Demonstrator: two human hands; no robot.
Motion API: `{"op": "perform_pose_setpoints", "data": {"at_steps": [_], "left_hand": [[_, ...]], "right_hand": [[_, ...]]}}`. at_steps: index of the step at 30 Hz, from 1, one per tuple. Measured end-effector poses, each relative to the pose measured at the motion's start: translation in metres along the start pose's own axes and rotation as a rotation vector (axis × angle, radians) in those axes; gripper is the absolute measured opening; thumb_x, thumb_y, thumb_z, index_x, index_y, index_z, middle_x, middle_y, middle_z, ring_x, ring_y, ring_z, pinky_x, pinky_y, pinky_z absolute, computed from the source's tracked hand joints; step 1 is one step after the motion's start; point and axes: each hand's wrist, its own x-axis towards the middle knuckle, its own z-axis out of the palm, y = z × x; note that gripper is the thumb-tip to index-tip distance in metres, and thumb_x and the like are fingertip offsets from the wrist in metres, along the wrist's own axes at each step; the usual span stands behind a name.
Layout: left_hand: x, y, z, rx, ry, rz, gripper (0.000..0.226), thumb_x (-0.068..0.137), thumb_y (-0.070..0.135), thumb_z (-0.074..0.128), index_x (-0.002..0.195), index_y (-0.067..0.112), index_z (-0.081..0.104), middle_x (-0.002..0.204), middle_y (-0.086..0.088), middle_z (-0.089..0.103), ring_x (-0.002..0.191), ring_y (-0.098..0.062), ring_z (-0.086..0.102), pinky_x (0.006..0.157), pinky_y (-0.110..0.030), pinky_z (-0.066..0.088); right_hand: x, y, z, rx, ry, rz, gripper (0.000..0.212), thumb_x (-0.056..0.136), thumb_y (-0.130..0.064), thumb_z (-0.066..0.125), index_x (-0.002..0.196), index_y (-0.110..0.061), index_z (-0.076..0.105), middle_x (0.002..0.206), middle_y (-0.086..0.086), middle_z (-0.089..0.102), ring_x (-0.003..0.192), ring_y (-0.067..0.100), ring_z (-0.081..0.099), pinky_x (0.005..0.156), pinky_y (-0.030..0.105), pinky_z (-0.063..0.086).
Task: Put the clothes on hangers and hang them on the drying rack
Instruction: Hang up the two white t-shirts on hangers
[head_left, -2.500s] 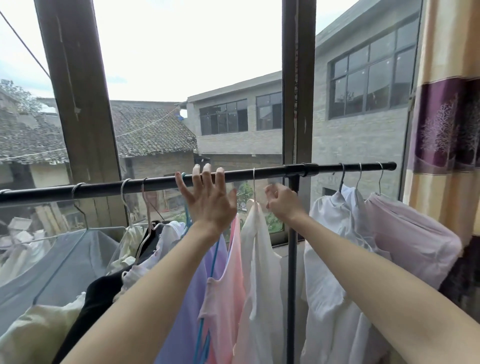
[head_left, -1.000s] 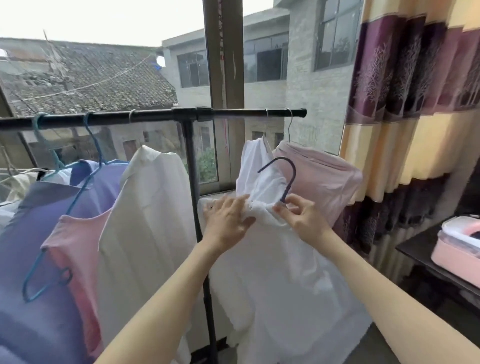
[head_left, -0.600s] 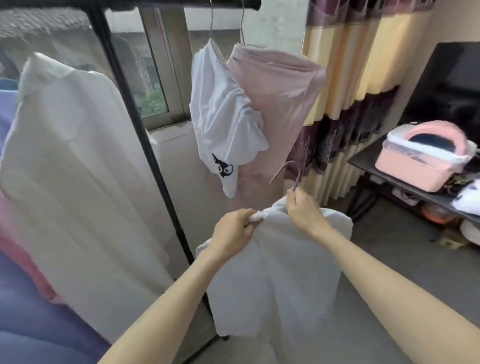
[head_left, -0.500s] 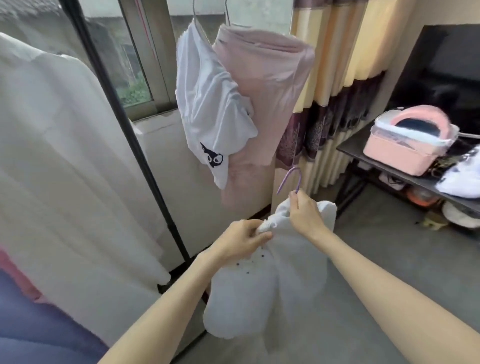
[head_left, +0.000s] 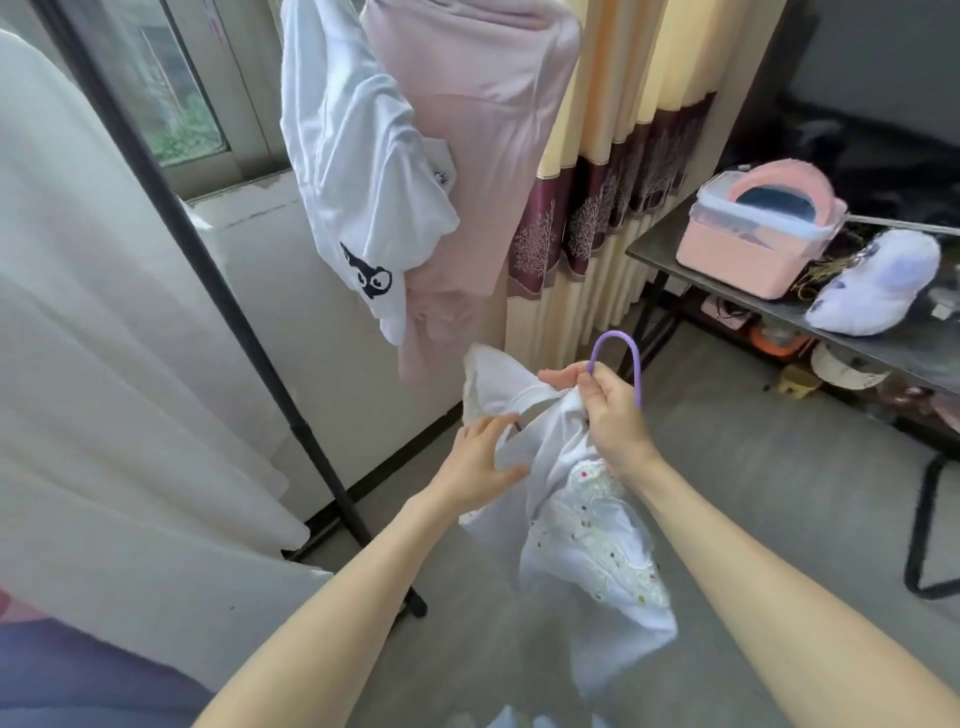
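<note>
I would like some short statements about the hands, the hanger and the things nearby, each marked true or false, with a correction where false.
1. The right hand holds the purple hanger at the base of its hook. True.
2. The left hand holds the hanger's hook. False: it touches the white garment with its fingers spread.
3. The white garment already hangs on the black rack. False: it is in the hands, low over the floor.
4. A pink box stands on the dark table at the right. True.
5. The white shirt with a black cartoon print hangs beside a pink garment. True.

Bare forearms, no sleeves, no jewellery
</note>
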Motion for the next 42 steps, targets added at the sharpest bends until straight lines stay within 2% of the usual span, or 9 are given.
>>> {"op": "perform_pose_setpoints", "data": {"at_steps": [3,6,12,17,24,29,32,35,42], "left_hand": [[0.005,-0.001,0.014,0.116,0.016,-0.005,0.053,0.087,0.035,0.060,0.133,0.015,0.042,0.134,-0.002,0.042,0.126,-0.024,0.030,0.102,-0.033,0.030],[0.008,-0.005,0.020,0.117,0.095,-0.029,0.017,0.092,0.028,0.052,0.091,0.011,0.051,0.096,-0.004,0.054,0.102,-0.025,0.046,0.083,-0.036,0.035],[-0.003,-0.022,-0.026,0.045,0.200,0.050,0.039,0.095,0.027,0.049,0.061,0.024,0.029,0.055,0.006,0.038,0.052,-0.012,0.038,0.052,-0.031,0.026],[-0.013,-0.022,-0.071,0.113,0.437,0.183,0.039,0.083,0.051,0.038,0.056,0.022,0.032,0.054,0.006,0.034,0.055,-0.015,0.036,0.052,-0.027,0.024],[-0.021,-0.027,-0.110,0.137,0.560,0.239,0.037,0.084,0.030,0.053,0.054,0.030,0.032,0.047,0.010,0.028,0.058,-0.004,0.040,0.057,-0.021,0.027],[-0.022,-0.039,-0.117,0.199,0.571,0.135,0.035,0.091,0.020,0.058,0.059,0.016,0.043,0.051,0.010,0.030,0.063,-0.018,0.039,0.060,-0.029,0.029],[-0.018,-0.043,-0.116,0.143,0.574,0.098,0.029,0.095,0.017,0.049,0.067,0.011,0.043,0.069,0.007,0.038,0.076,-0.019,0.039,0.068,-0.028,0.030],[-0.016,-0.043,-0.110,-0.051,0.587,-0.024,0.024,0.099,0.016,0.039,0.088,0.000,0.053,0.097,0.002,0.044,0.089,-0.015,0.042,0.080,-0.021,0.029],[-0.021,-0.036,-0.101,-0.247,0.610,-0.134,0.034,0.101,0.026,0.031,0.070,0.014,0.028,0.059,0.003,0.028,0.052,-0.009,0.023,0.048,-0.021,0.024]], "right_hand": [[0.002,-0.005,0.001,0.061,-0.002,-0.032,0.030,0.099,-0.007,0.031,0.087,-0.009,0.059,0.095,0.003,0.070,0.104,0.015,0.063,0.097,0.027,0.043],[0.006,-0.012,0.004,0.070,0.047,-0.021,0.029,0.099,-0.008,0.032,0.081,-0.011,0.055,0.086,0.002,0.070,0.096,0.012,0.066,0.091,0.018,0.046],[0.015,0.002,-0.002,-0.311,0.090,-0.094,0.019,0.097,-0.013,0.039,0.090,-0.007,0.056,0.073,0.001,0.054,0.066,0.013,0.047,0.065,0.023,0.035],[0.025,0.008,-0.003,-0.773,-0.175,-0.130,0.019,0.098,-0.024,0.036,0.084,-0.016,0.045,0.084,0.016,0.060,0.078,0.036,0.053,0.065,0.035,0.034],[0.025,-0.005,0.025,-0.728,-0.523,0.017,0.042,0.096,-0.045,0.028,0.062,-0.021,0.034,0.061,-0.007,0.042,0.064,0.017,0.043,0.058,0.026,0.032],[0.028,-0.003,0.029,-0.835,-0.735,0.011,0.031,0.095,-0.050,0.017,0.085,-0.033,0.040,0.098,0.001,0.060,0.096,0.024,0.054,0.092,0.042,0.041],[0.032,-0.007,0.028,-0.738,-0.746,0.085,0.043,0.097,-0.047,0.020,0.124,-0.023,0.042,0.131,-0.002,0.050,0.124,0.017,0.044,0.108,0.033,0.030],[0.031,-0.020,0.028,-0.644,-0.734,0.130,0.049,0.099,-0.040,0.021,0.140,-0.016,0.035,0.134,-0.010,0.040,0.123,0.003,0.033,0.101,0.015,0.020],[0.027,-0.008,0.027,-0.700,-0.727,0.136,0.067,0.084,-0.068,0.014,0.122,-0.025,0.051,0.125,-0.005,0.054,0.119,0.017,0.047,0.099,0.029,0.034]]}}
